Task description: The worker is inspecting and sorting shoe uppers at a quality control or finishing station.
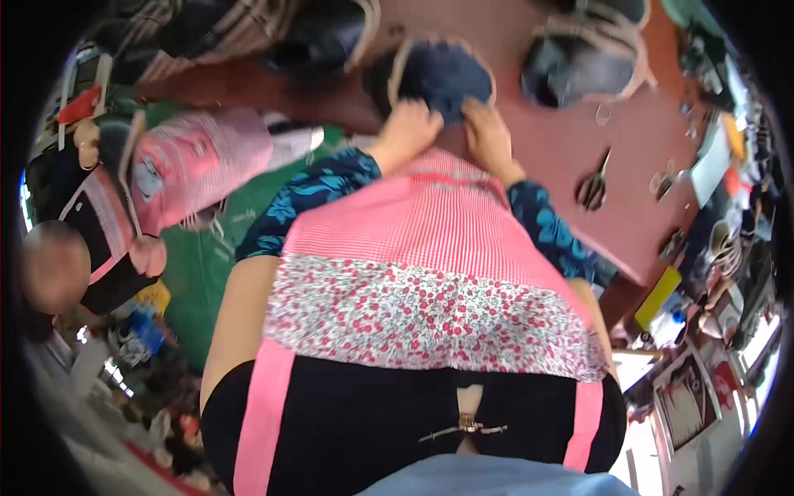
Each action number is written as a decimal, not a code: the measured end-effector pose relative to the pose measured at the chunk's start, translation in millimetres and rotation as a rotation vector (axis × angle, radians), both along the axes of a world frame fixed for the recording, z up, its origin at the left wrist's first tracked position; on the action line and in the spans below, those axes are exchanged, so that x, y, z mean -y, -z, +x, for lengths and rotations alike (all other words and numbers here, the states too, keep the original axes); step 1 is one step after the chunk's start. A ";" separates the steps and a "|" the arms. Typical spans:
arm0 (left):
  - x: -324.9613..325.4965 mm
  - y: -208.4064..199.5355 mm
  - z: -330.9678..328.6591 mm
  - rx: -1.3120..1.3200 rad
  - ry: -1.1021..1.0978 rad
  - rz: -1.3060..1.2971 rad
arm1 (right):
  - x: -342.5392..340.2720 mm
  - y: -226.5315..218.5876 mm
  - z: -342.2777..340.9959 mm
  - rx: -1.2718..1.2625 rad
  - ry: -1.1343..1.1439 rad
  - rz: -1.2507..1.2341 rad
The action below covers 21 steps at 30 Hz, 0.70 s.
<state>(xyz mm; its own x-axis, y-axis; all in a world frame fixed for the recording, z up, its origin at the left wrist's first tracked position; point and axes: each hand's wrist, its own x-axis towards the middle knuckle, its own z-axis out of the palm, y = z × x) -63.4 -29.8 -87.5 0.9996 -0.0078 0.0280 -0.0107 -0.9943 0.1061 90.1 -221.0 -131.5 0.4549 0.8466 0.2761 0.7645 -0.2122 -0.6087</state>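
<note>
A dark navy, rounded stack of soft pieces [451, 78] with a beige band across it lies on the red-brown table [550, 157] in front of me. My left hand [411, 128] is closed at its near left edge, fingers curled. Opposite, my right hand [490, 139] grips the near right edge with thumb and fingers. The picture is slightly blurred there, so the exact kind of the pieces cannot be told. Patterned blue sleeves cover both forearms.
Similar dark bundles with beige bands lie at the far right [579, 70] and far left [327, 37]. Black-handled scissors [592, 190] and smaller scissors [664, 180] lie to the right. Another person in a pink apron [186, 165] is at the left, above green floor [194, 273].
</note>
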 end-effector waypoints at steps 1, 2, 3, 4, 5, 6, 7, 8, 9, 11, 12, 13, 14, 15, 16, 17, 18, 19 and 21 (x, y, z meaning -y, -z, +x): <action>-1.8 19.4 -0.2 0.005 -0.030 0.056 | -5.8 21.4 2.4 -0.016 0.049 -0.029; 11.2 16.9 -4.5 0.062 -0.066 -0.002 | 1.3 34.8 -9.5 -0.002 0.099 -0.081; 13.7 22.1 -10.1 0.134 -0.074 0.024 | -8.8 43.1 -10.6 0.058 0.143 -0.099; 12.2 32.7 -13.2 0.119 -0.068 0.024 | -16.0 49.3 -11.2 0.043 0.148 -0.101; 40.4 39.8 -6.6 0.115 -0.133 0.013 | 3.9 45.7 4.0 0.128 0.064 -0.214; 41.0 44.5 -6.3 0.112 -0.158 0.025 | 4.8 49.0 4.0 0.210 0.018 -0.302; 40.1 48.3 -4.5 0.102 -0.173 0.048 | 6.4 50.5 5.4 0.211 0.006 -0.293; 45.5 50.6 -5.2 0.104 -0.186 0.059 | 7.1 50.9 8.6 0.226 -0.035 -0.288; 50.3 47.3 -1.6 0.074 -0.264 0.025 | 6.2 54.4 8.1 0.231 -0.068 -0.290; 53.7 41.9 1.2 0.045 -0.365 -0.012 | 1.1 53.5 10.1 0.142 -0.176 -0.177; 53.9 45.2 2.2 0.050 -0.408 -0.012 | -0.5 50.1 11.9 0.063 -0.298 -0.063; 56.4 51.6 4.9 0.020 -0.438 -0.011 | -1.5 50.6 15.2 0.107 -0.366 -0.059; 61.5 57.1 4.2 0.016 -0.458 -0.013 | -3.2 51.4 16.8 0.104 -0.386 -0.061; 64.6 58.9 4.0 0.000 -0.486 -0.032 | -6.5 56.1 17.6 0.129 -0.464 0.006; 67.3 60.7 3.0 -0.017 -0.513 -0.051 | -7.2 60.5 17.1 0.152 -0.541 0.072; 67.2 62.1 0.2 -0.024 -0.522 -0.056 | -5.0 64.8 15.2 0.145 -0.549 0.068; 64.7 63.0 -5.0 -0.003 -0.511 -0.103 | -2.2 69.2 12.8 0.205 -0.577 0.083; 56.5 67.9 -13.0 0.024 -0.509 -0.140 | -8.5 70.4 10.9 0.271 -0.612 0.110; 50.8 71.6 -20.8 -0.027 -0.533 -0.163 | -11.5 72.3 7.3 0.377 -0.680 0.073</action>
<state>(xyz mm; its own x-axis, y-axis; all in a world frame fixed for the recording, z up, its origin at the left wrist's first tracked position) -84.2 -80.6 -159.2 0.8644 0.5013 -0.0396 0.4941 -0.8321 0.2521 97.4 -209.5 -203.8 -0.2931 0.8794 0.3751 0.8703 0.4079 -0.2762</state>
